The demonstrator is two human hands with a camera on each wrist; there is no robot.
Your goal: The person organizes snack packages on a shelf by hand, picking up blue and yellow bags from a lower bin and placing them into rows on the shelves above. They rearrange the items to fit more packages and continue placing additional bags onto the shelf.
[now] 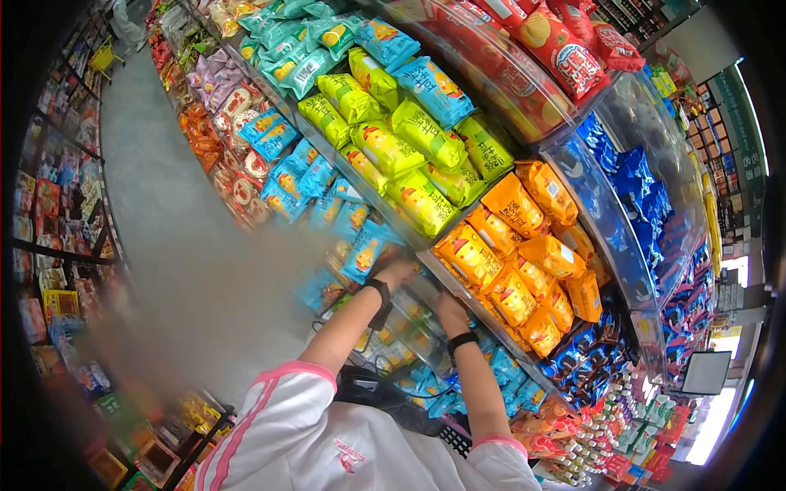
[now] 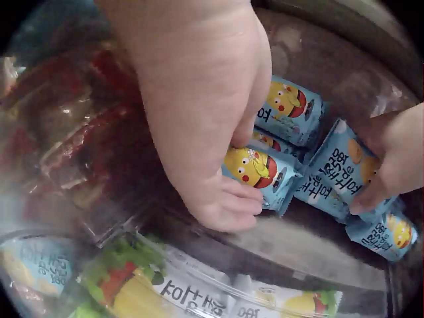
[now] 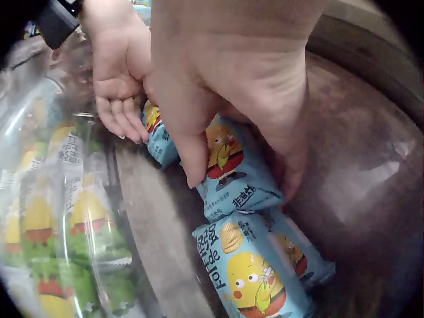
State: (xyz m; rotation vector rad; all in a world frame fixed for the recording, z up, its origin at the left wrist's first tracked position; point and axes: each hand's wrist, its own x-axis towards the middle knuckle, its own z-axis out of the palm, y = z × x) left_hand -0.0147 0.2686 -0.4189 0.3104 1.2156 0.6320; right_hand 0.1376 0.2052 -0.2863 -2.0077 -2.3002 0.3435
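In the head view my left hand (image 1: 396, 275) and right hand (image 1: 450, 314) reach into a clear plastic bin below the orange packets. The left wrist view shows my left hand (image 2: 205, 119) with its fingers bent against a blue snack packet (image 2: 255, 173) printed with a yellow cartoon figure; its thumb is on the packet's other side. My right hand (image 3: 232, 86) grips another blue snack packet (image 3: 228, 175) between thumb and fingers. More blue packets (image 3: 255, 275) lie beside it, close to the bin's brown inner wall.
Beside the bin, behind a clear divider, lie white-and-green packets (image 3: 66, 218). Sloped shelving above holds green packets (image 1: 389, 147), orange packets (image 1: 512, 278) and red bags (image 1: 565, 57). An aisle floor (image 1: 164, 164) runs along the left, with a yellow basket (image 1: 104, 59) far off.
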